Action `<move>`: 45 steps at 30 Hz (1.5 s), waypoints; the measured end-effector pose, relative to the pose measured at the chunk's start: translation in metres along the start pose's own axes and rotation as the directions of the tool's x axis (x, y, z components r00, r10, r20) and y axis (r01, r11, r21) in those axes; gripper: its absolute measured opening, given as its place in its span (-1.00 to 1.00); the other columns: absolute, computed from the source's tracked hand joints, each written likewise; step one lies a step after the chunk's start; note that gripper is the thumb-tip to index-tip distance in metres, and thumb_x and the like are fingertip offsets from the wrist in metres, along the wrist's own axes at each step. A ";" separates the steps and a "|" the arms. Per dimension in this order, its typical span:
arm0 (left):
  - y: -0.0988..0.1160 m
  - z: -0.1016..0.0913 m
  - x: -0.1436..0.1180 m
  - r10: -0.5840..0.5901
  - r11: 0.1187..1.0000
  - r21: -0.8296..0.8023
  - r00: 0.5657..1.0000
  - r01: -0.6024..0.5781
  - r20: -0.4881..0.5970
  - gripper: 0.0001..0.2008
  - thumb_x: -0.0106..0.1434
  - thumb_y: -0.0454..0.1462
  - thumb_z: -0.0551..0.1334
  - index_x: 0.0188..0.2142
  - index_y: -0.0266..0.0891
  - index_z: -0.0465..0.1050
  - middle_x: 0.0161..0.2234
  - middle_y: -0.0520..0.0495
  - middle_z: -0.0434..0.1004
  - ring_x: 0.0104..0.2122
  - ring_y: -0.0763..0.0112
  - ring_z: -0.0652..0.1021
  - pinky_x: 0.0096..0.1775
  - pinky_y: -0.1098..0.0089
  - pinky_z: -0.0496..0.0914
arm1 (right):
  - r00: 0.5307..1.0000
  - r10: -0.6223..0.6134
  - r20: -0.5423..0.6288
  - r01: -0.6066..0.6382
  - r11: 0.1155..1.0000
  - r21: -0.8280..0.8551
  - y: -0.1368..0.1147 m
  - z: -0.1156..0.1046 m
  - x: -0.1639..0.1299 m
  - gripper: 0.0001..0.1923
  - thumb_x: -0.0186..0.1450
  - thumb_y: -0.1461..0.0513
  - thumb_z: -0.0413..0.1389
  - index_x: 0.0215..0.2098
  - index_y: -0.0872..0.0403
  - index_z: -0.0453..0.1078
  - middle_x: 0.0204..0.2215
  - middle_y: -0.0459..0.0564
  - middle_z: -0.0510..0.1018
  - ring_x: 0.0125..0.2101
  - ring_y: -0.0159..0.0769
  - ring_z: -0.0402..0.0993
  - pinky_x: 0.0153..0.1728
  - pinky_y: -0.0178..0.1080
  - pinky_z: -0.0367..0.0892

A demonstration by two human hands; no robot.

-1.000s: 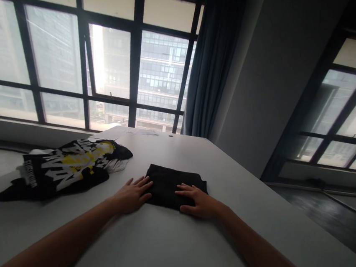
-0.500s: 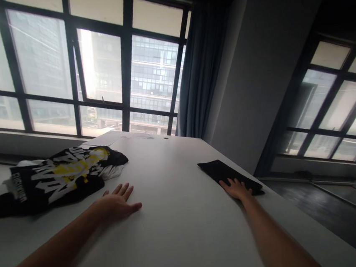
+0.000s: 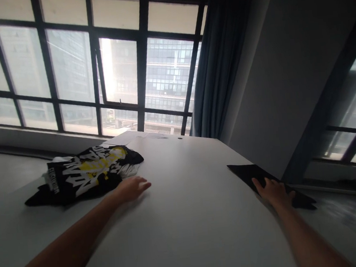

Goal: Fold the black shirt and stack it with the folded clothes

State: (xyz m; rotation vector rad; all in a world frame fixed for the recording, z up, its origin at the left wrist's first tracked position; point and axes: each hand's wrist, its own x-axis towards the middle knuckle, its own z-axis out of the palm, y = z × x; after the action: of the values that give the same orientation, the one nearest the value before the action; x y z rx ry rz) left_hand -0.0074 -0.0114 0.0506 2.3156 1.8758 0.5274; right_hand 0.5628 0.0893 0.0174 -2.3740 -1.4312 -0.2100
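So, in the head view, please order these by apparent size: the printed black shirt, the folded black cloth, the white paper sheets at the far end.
1. Crumpled black shirt with white and yellow print, largest.
2. Flat folded black cloth under the right hand.
3. White paper sheets, smallest; being farthest from the camera, their true size is unsure.

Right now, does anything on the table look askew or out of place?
Yes: the folded black garment under the right hand lies at the table edge, one corner seemingly overhanging. By the left hand, the printed black shirt lies crumpled in a heap.
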 end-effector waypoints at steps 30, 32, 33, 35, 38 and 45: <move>0.090 0.026 -0.024 0.686 0.712 -0.245 0.726 -0.659 0.039 -0.66 0.31 -0.02 0.17 -0.01 -0.03 0.52 0.17 -0.04 0.46 0.20 0.20 0.39 0.29 0.19 0.10 | 0.410 -0.911 -0.041 0.754 0.313 0.578 -0.160 -0.039 -0.129 -0.29 0.18 0.30 0.10 0.31 0.10 0.15 0.26 0.14 0.27 0.22 -0.13 0.23 0.21 -0.07 0.20; 0.069 0.019 -0.016 0.549 0.827 -0.146 0.836 -0.543 0.004 -0.53 0.25 0.09 0.19 0.05 -0.03 0.48 0.25 -0.08 0.35 0.25 0.12 0.32 0.30 0.10 0.06 | 0.375 -0.927 -0.029 0.761 0.290 0.580 -0.163 -0.041 -0.134 -0.38 0.16 0.36 0.08 0.22 0.11 0.29 0.22 0.13 0.33 0.20 -0.11 0.26 0.19 -0.06 0.22; 0.057 0.016 -0.012 0.455 0.886 -0.097 0.891 -0.454 -0.014 -0.43 0.21 0.14 0.20 0.11 -0.04 0.44 0.28 -0.12 0.28 0.28 0.07 0.27 0.31 0.04 0.02 | 0.381 -0.925 -0.018 0.765 0.304 0.567 -0.163 -0.042 -0.134 -0.44 0.16 0.36 0.08 0.15 0.11 0.36 0.18 0.13 0.38 0.17 -0.09 0.29 0.16 -0.05 0.24; 0.032 0.014 -0.003 0.247 0.968 -0.025 0.969 -0.248 -0.016 -0.23 0.14 0.20 0.21 0.24 -0.09 0.30 0.35 -0.20 0.13 0.32 -0.02 0.18 0.31 -0.06 -0.06 | 0.407 -0.913 -0.012 0.780 0.342 0.524 -0.160 -0.044 -0.130 -0.55 0.15 0.34 0.11 0.03 0.10 0.45 0.07 0.13 0.48 0.08 -0.07 0.37 0.10 -0.05 0.28; 0.005 0.017 0.005 -0.003 1.000 0.021 0.998 0.002 0.061 -0.18 0.22 0.19 0.08 0.33 -0.20 0.14 0.36 -0.28 0.09 0.33 -0.04 0.14 0.30 -0.09 -0.09 | 0.450 -0.893 -0.014 0.806 0.399 0.438 -0.153 -0.047 -0.121 -0.76 0.17 0.31 0.13 -0.19 0.12 0.51 -0.16 0.11 0.58 -0.12 -0.11 0.47 -0.07 -0.13 0.34; -0.009 0.020 0.010 -0.009 0.999 0.052 1.000 0.010 -0.018 -0.35 0.20 -0.02 0.17 0.24 -0.21 0.31 0.16 -0.26 0.43 0.13 -0.01 0.44 0.10 0.13 0.32 | 0.744 -0.661 -0.099 0.653 0.687 0.317 -0.126 -0.050 -0.086 -0.81 0.21 0.23 0.09 -0.24 0.11 0.47 -0.26 0.07 0.61 -0.24 -0.15 0.51 -0.27 -0.28 0.26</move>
State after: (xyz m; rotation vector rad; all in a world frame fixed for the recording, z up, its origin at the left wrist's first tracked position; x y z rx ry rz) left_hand -0.0070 0.0028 0.0316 2.3405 1.9304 0.5050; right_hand 0.4143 0.0522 0.0659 -1.5088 -2.0984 -0.1012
